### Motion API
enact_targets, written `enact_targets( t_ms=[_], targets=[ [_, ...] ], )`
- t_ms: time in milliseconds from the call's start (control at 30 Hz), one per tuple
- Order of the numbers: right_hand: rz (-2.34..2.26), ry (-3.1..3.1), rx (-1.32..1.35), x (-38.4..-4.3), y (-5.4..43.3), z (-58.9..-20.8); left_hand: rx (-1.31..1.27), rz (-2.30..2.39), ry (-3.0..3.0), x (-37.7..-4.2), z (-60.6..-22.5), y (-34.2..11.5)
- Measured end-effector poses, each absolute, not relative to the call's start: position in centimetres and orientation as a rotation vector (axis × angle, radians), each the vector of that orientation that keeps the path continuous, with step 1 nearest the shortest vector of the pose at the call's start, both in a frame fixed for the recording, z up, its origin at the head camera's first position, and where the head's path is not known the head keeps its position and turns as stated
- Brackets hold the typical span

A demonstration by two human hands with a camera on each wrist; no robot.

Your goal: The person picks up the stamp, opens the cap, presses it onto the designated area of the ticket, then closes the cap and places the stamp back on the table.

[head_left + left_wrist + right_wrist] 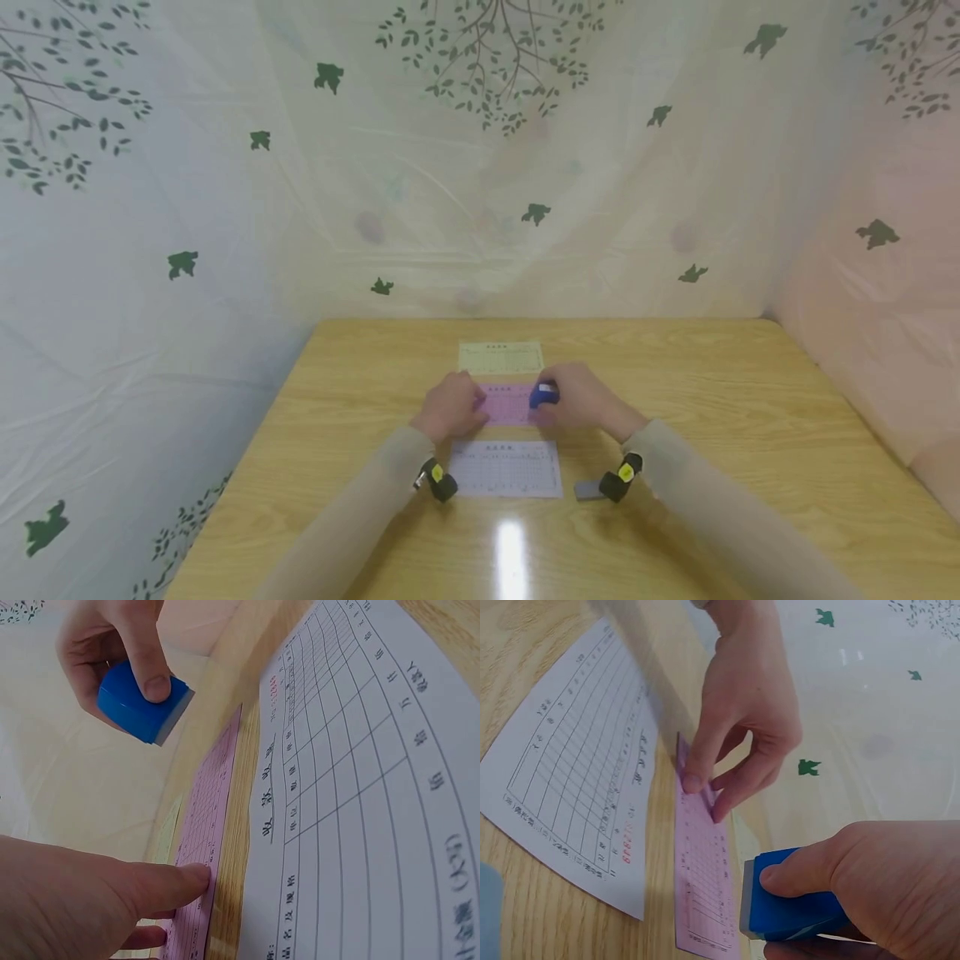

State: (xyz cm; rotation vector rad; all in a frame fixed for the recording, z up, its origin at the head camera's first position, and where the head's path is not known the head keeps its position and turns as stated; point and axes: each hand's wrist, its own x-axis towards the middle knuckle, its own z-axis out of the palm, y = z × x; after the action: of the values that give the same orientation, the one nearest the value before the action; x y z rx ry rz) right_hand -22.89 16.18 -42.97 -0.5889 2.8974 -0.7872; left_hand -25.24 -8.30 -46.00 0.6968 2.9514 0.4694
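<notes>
A pink printed form (506, 406) lies on the table between two others, a white form (506, 469) nearer me and a pale yellow form (501, 358) farther off. My left hand (451, 404) rests its thumb and fingertips on the left end of the pink form, as the right wrist view shows. In my right hand (583, 398) is a blue stamp (139, 701) with a grey edge, gripped between thumb and fingers. The stamp (791, 896) is held at the pink form's right end, apart from the paper in the left wrist view. Its underside is hidden.
A small flat grey-blue object (588, 490) lies right of the white form, partly behind the right wrist camera (617, 486). The wooden table (360, 358) reaches back to a patterned cloth (465, 208) hanging behind it. Light glares near the front.
</notes>
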Motion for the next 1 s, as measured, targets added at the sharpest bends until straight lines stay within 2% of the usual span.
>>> enact_targets(
  t_ms=[600,1000],
  targets=[
    [-0.76,2.963,-0.633,-22.6,17.7,-41.8,0.72,0.444,3.022,-25.1,-45.9,-8.4],
    [-0.776,2.968,-0.626,-22.8,18.7,-42.2,0.546,0.705,2.994,-23.0,-43.6,-10.7]
  ],
)
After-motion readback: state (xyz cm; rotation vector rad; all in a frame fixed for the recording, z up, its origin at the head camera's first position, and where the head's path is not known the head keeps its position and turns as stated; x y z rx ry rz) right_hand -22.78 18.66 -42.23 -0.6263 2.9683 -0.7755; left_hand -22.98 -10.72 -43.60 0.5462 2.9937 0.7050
